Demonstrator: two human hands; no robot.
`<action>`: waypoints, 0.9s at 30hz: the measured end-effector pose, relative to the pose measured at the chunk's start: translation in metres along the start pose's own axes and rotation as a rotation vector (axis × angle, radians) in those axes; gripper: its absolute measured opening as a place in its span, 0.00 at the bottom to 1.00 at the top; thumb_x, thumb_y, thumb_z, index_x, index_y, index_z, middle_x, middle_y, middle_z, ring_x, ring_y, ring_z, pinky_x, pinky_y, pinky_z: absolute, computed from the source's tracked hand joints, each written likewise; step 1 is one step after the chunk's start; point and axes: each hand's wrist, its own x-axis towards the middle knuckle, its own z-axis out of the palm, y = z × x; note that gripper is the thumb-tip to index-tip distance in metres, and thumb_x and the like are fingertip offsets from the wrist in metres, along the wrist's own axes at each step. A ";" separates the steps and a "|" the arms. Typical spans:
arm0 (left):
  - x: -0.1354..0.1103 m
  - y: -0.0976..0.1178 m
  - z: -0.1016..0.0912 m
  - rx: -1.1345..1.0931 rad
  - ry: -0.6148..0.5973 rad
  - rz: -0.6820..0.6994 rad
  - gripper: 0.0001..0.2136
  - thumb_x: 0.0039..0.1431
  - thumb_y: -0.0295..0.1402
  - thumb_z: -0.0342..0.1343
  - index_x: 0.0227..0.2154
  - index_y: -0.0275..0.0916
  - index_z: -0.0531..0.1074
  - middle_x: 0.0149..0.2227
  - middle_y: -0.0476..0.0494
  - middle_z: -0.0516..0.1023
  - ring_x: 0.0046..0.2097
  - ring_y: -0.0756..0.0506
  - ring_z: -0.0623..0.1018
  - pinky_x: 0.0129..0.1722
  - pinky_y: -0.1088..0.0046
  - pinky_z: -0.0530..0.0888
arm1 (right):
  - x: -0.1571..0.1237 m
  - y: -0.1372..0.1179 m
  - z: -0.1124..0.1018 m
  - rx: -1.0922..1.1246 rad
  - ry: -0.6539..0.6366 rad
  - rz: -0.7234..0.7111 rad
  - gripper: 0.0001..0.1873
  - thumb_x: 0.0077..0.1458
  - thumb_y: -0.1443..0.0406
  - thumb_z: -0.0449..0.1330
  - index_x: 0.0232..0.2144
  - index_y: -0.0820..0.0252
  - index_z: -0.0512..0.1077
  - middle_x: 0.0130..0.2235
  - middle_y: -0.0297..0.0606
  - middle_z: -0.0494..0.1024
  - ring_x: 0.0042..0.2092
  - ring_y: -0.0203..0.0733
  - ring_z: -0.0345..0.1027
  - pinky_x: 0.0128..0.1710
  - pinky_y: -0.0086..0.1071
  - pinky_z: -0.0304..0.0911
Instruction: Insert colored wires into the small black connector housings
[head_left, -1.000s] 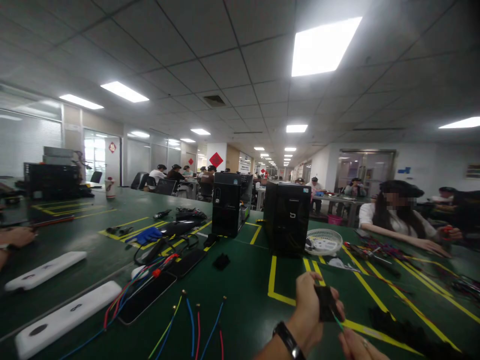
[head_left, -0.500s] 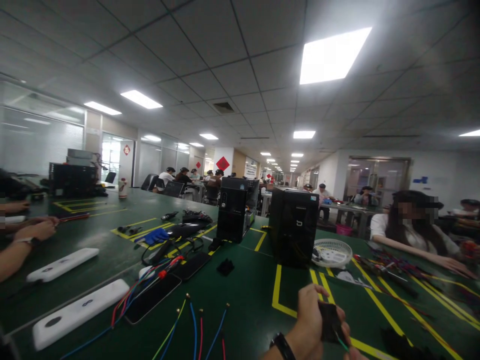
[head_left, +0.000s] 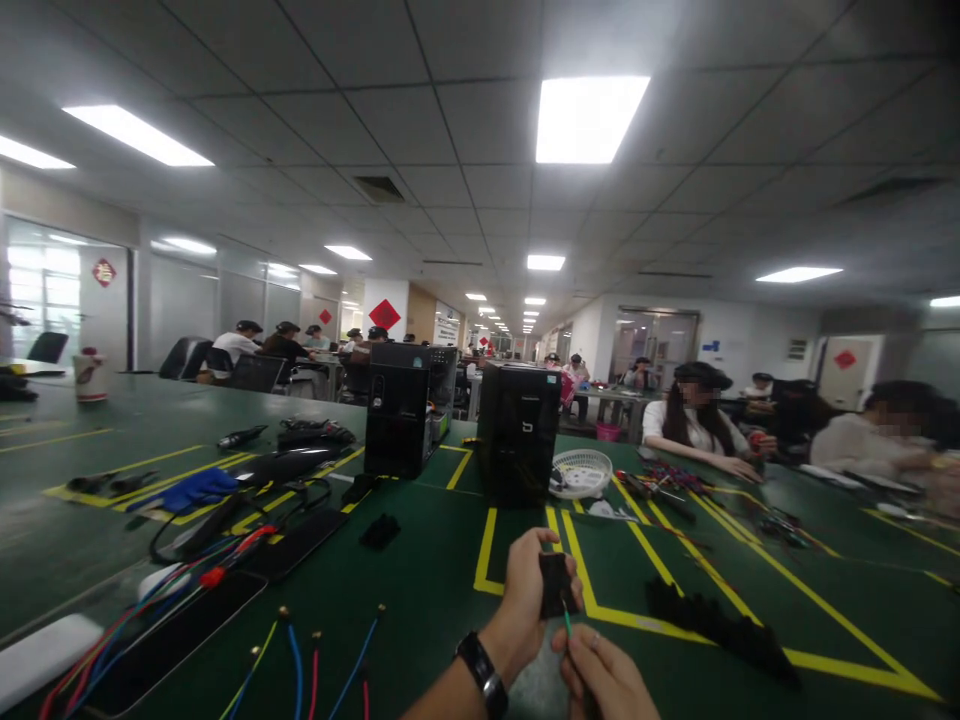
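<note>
My left hand (head_left: 525,585), with a black watch on its wrist, is closed around a small dark rectangular block (head_left: 554,583). Pinched in the fingers of my right hand (head_left: 600,672) is a thin green wire (head_left: 568,624). Its tip meets the lower part of the block's face; whether it goes inside I cannot tell. Both hands are held over the front of the green table. To their left stand several loose wires in blue, red and yellow-green, such as a blue wire (head_left: 294,665), with brassy ends.
Two black computer towers, the left tower (head_left: 396,410) and the right tower (head_left: 519,435), stand ahead beside a white basket (head_left: 583,473). Black gloves (head_left: 716,625) lie at right. Cables and a blue glove (head_left: 196,488) lie at left. A co-worker (head_left: 694,415) sits across the table.
My view has swung to the right, so things appear further left. My right hand has come into fuller view, holding the green wire against the block in my left hand.
</note>
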 end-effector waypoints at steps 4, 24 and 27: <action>-0.005 0.001 0.001 0.148 -0.017 0.097 0.09 0.53 0.40 0.47 0.33 0.41 0.61 0.19 0.51 0.70 0.18 0.49 0.70 0.18 0.76 0.64 | 0.006 0.003 -0.001 0.007 0.004 -0.042 0.27 0.42 0.41 0.60 0.25 0.60 0.65 0.12 0.17 0.51 0.13 0.23 0.38 0.14 0.21 0.36; -0.004 -0.008 0.030 0.017 0.036 0.003 0.06 0.48 0.35 0.50 0.28 0.41 0.59 0.17 0.51 0.69 0.16 0.50 0.68 0.17 0.76 0.65 | -0.003 0.000 0.004 -0.066 0.254 -0.212 0.28 0.42 0.39 0.57 0.20 0.56 0.59 0.14 0.19 0.49 0.15 0.27 0.40 0.14 0.24 0.39; -0.004 -0.006 0.019 0.046 0.076 0.010 0.05 0.49 0.33 0.50 0.27 0.41 0.59 0.17 0.51 0.68 0.16 0.50 0.68 0.17 0.77 0.64 | -0.009 -0.005 0.009 -0.070 0.204 -0.134 0.29 0.40 0.38 0.57 0.18 0.55 0.57 0.11 0.19 0.49 0.14 0.26 0.39 0.13 0.23 0.39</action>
